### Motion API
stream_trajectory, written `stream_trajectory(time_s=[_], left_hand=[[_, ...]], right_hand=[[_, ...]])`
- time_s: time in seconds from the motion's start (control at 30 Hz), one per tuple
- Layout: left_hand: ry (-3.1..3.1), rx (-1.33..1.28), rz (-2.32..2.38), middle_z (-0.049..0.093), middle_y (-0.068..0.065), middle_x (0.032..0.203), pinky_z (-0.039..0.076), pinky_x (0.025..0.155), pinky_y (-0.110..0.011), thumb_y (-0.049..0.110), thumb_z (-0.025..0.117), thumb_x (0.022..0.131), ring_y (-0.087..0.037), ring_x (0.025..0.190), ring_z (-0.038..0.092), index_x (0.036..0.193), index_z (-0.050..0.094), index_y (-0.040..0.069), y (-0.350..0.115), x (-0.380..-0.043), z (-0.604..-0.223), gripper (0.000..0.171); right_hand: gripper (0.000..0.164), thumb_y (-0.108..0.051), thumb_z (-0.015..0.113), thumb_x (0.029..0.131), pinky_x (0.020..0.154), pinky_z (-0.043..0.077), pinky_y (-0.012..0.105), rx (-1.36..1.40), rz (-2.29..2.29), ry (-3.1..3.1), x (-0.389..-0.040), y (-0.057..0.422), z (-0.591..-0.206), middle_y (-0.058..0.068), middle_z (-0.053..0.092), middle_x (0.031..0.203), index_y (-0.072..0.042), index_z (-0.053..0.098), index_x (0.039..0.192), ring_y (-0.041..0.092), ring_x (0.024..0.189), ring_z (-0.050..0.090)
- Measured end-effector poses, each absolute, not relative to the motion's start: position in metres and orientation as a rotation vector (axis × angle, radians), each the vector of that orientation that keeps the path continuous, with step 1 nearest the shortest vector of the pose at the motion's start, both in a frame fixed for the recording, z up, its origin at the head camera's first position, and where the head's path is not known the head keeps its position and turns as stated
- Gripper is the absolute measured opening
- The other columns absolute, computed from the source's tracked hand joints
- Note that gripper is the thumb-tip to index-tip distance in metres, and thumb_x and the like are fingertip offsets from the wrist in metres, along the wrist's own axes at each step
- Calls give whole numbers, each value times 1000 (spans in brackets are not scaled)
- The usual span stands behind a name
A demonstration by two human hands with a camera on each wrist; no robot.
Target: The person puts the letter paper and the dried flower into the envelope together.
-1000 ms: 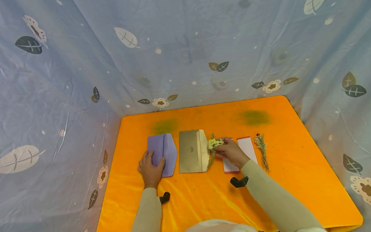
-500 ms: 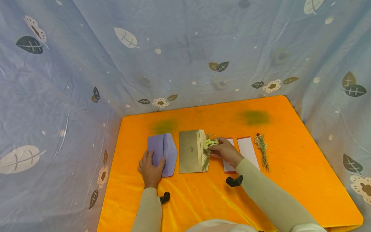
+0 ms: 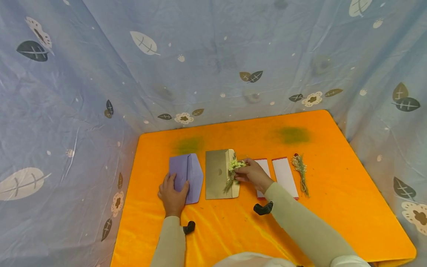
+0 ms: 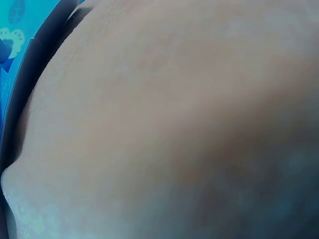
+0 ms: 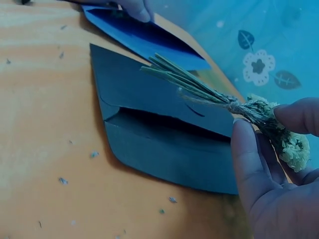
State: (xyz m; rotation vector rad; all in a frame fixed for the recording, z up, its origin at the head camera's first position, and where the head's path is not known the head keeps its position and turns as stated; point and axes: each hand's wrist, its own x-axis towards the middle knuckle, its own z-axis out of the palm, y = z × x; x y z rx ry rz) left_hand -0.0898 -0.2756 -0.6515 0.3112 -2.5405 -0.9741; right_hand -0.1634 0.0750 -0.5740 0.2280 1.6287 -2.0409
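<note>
My right hand pinches a small bunch of dried flowers between thumb and fingers. Its pale yellow heads lie by the fingertips, and the twine-tied stems point away from the hand. Beneath the bunch is a gold envelope, flap unfolded to the right; the right wrist view shows its pocket mouth parted. My left hand rests on a purple envelope, whose flap is also unfolded to the right. Blurred skin fills most of the left wrist view.
Right of the gold envelope lie two white cards with red edges, a nearer one partly behind the right hand and another card. A second dried bunch with a red bloom lies beyond. Small plant crumbs dot the orange tablecloth.
My right hand has moved left with the dried flower bunch, from the tip of the gold envelope's flap to above the flap and pocket edge. The stems now slant lower left. The left hand stays put.
</note>
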Motion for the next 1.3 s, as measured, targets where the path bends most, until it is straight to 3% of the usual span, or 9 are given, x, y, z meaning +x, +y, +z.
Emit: stream_trajectory(time_s=[0.3, 0.6, 0.97, 1.3], left_hand=[[-2543, 322, -992, 47, -17, 164, 22, 108, -69, 43, 84, 94, -48, 137, 42, 149, 65, 9, -275, -89, -648, 68], [-2535, 301, -996, 47, -17, 164, 22, 107, -68, 43, 83, 94, -48, 135, 43, 149, 65, 8, -275, -91, -648, 68], [-2520, 305, -1004, 47, -17, 164, 21, 107, -68, 42, 84, 94, -48, 133, 44, 148, 66, 8, -277, -89, -651, 66], [-2503, 296, -1013, 48, -17, 163, 22, 107, -68, 43, 84, 94, -48, 134, 44, 148, 66, 8, -275, -89, -652, 67]], right_hand=[[53, 0, 67, 106, 86, 62, 40, 173, -2058, 1619, -164, 63, -575, 26, 71, 112, 5, 42, 153, 30, 93, 76], [44, 1, 66, 107, 89, 62, 45, 162, -2046, 1597, -165, 54, -578, 25, 72, 109, 1, 46, 147, 30, 92, 76], [52, 0, 67, 106, 84, 63, 38, 192, -2057, 1585, -171, 40, -579, 23, 72, 111, -1, 45, 153, 29, 93, 77], [49, 1, 67, 105, 85, 63, 38, 231, -2107, 1550, -175, 29, -578, 23, 72, 110, -1, 47, 150, 27, 91, 77]])
